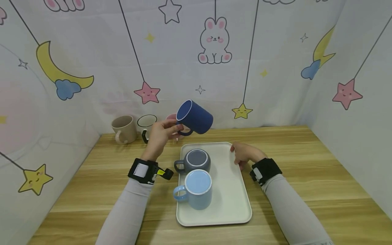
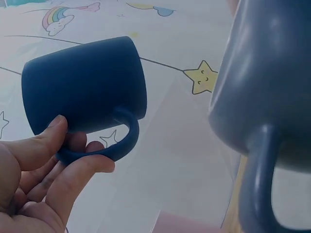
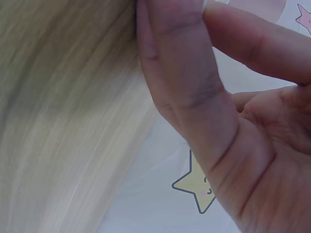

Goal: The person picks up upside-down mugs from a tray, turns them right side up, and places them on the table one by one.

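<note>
My left hand (image 1: 157, 137) holds a dark blue mug (image 1: 199, 117) in the air by its handle, above the far end of a cream tray (image 1: 228, 194). The mug is tilted, its mouth facing up and left; in the left wrist view, thumb and fingers pinch the handle where it joins the body. My right hand (image 1: 246, 153) grips the tray's rim at the far right corner, fingers bent. Upside down on the tray's left side stand a dark grey mug (image 1: 196, 158) and, nearer, a light blue mug (image 1: 200, 197), both handles pointing left.
Along the back of the wooden table (image 1: 306, 163), left of the tray, stand a beige mug (image 1: 126, 129), a white mug (image 1: 147, 121) with black rim and handle, and a pink mug (image 1: 171, 116) partly hidden behind my left hand. Patterned cloth walls enclose the table.
</note>
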`<action>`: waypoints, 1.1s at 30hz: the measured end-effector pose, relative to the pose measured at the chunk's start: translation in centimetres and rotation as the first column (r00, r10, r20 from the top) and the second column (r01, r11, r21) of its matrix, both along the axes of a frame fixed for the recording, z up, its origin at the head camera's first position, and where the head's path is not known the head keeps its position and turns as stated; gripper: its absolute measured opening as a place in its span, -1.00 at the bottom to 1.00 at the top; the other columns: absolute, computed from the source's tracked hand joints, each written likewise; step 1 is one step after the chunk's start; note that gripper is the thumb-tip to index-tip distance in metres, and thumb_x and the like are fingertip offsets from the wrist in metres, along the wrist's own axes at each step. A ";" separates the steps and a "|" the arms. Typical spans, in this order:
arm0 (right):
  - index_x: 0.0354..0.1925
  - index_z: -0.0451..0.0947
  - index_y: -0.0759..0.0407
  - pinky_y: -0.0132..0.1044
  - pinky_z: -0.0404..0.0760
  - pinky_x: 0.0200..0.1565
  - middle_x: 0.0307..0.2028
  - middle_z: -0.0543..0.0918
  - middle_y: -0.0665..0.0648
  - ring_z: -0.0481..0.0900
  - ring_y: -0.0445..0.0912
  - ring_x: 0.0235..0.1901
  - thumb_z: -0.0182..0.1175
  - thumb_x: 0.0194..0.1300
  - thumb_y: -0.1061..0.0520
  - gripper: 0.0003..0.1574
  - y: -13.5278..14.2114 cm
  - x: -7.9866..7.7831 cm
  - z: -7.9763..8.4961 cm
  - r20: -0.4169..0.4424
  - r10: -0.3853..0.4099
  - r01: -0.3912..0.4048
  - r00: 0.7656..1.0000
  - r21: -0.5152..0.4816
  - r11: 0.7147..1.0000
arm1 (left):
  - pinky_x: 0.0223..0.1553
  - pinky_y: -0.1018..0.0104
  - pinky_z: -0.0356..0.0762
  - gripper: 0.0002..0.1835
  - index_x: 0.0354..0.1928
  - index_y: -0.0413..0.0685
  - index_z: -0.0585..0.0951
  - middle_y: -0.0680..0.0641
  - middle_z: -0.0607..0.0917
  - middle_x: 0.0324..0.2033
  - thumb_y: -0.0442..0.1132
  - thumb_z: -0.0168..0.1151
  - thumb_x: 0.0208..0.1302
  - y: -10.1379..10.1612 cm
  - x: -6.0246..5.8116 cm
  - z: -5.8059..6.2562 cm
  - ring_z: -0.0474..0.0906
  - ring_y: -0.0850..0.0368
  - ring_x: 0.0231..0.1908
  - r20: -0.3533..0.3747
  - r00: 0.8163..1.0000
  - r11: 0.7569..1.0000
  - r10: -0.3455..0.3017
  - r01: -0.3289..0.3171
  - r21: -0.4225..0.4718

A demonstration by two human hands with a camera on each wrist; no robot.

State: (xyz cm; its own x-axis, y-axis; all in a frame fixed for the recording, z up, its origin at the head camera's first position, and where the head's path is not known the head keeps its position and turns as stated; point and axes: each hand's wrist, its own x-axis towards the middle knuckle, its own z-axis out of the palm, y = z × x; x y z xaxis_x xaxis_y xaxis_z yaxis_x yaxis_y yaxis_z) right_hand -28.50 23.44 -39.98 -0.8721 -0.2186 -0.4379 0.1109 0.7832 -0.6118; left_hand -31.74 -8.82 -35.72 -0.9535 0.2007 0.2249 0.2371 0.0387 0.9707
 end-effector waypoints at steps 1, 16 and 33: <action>0.29 0.25 0.46 -0.30 0.71 -0.41 -0.05 0.48 0.36 0.68 -0.04 -0.56 0.19 0.33 0.52 -0.38 0.0 0.0 0.0 0.001 -0.002 0.002 1.000 -0.001 1.000 | -0.06 0.20 0.76 -0.70 0.13 -0.40 0.66 -0.22 0.75 -0.04 -0.37 0.31 0.45 0.0 0.0 0.0 0.74 -0.01 -0.05 0.002 1.000 1.000 -0.008 0.007 0.019; 0.30 0.27 0.45 -0.30 0.73 -0.41 -0.07 0.49 0.34 0.68 -0.05 -0.56 0.21 0.32 0.52 -0.37 -0.1 -0.1 0.0 -0.003 -0.003 0.003 1.000 0.021 1.000 | -0.08 0.23 0.77 -0.82 0.03 -0.29 0.68 -0.06 0.73 -0.21 -0.39 0.22 0.50 0.9 0.6 0.3 0.75 0.08 -0.13 0.025 0.995 0.977 -0.092 0.085 0.197; 0.30 0.26 0.44 -0.30 0.73 -0.42 -0.05 0.43 0.33 0.66 -0.05 -0.56 0.23 0.31 0.50 -0.36 0.3 -0.2 0.0 -0.001 -0.007 0.007 1.000 -0.010 1.000 | 0.00 0.22 0.74 -0.77 0.17 -0.25 0.53 -0.10 0.70 -0.14 -0.42 0.04 0.59 1.4 0.6 -0.2 0.75 0.10 -0.11 0.014 0.974 0.946 -0.225 0.215 0.243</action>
